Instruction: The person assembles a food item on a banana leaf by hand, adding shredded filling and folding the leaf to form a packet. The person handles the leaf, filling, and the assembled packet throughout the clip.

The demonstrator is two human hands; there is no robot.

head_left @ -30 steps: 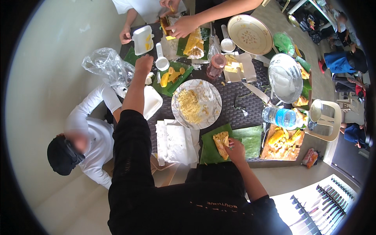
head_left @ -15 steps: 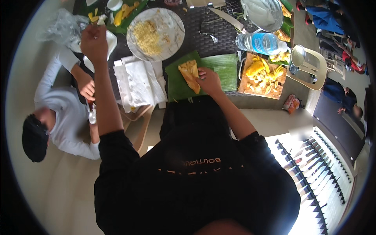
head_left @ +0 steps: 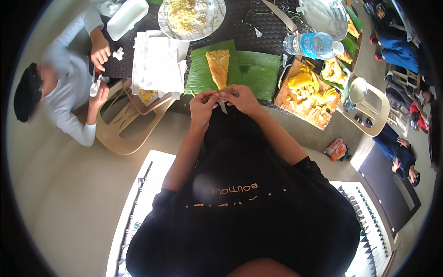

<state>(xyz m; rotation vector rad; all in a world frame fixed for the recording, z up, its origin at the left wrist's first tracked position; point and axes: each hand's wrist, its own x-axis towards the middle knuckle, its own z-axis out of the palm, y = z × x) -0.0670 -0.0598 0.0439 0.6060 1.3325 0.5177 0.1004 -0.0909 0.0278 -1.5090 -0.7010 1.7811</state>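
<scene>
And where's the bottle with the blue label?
In the head view, the bottle is at the upper right, just below the bowl and just above the wooden board.

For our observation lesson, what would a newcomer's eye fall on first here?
Probably the golden wrap on the green leaf, upper middle, where the left grip and right grip meet at the wrap's tip. Then the yellow fruit on its board, to the right, with a bottle beyond.

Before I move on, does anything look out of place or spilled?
Yes: a bare knife lies loose on the dark tabletop, off the cutting board, and a crumpled white scrap sits like litter left of the papers. No clear spill shows; the folded yellow wrap looks undamaged.
</scene>
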